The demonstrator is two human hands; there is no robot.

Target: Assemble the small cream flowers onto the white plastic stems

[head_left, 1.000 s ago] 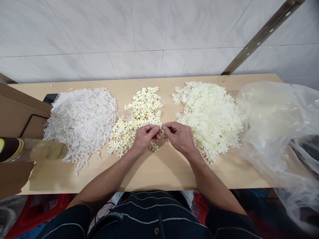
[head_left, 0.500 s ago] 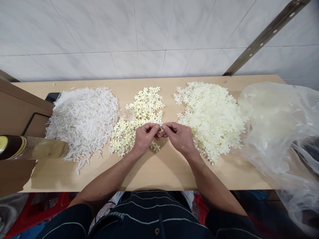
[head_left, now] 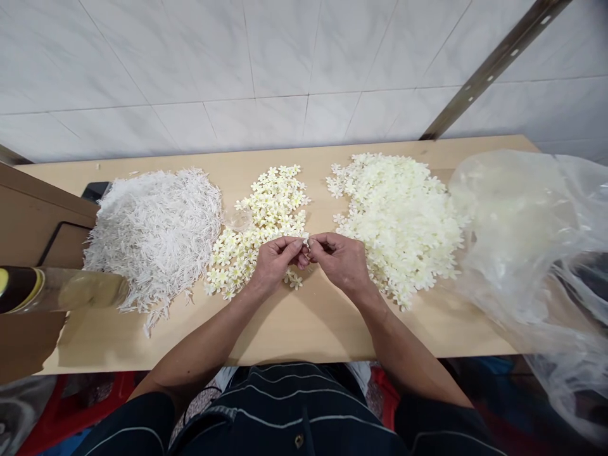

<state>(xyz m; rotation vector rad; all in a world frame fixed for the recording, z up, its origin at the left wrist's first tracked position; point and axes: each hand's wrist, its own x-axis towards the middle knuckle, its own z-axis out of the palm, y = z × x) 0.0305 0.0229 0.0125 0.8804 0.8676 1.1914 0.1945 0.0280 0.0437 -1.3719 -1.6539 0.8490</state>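
My left hand [head_left: 280, 259] and my right hand [head_left: 339, 256] meet fingertip to fingertip over the wooden table [head_left: 304, 335], both pinched closed. A tiny white piece shows between the fingertips, too small to make out fully. Behind and beside my left hand spreads a pile of yellow-centred flowers [head_left: 275, 202], a few of them under its fingers. A larger heap of pale flowers [head_left: 403, 221] lies right beside my right hand. Thin white stem-like pieces [head_left: 156, 234] form a heap on the left.
A bottle with a dark and yellow cap [head_left: 71, 289] lies across the left side, by a cardboard box [head_left: 33, 202]. A small clear dish [head_left: 237, 218] sits among the flowers. Clear plastic bags [head_left: 513, 234] cover the right end. A tiled wall stands behind.
The view has shifted slightly, so the table's contents appear a little further left. Both hands keep their pinch, and a bit more white shows between the fingertips.
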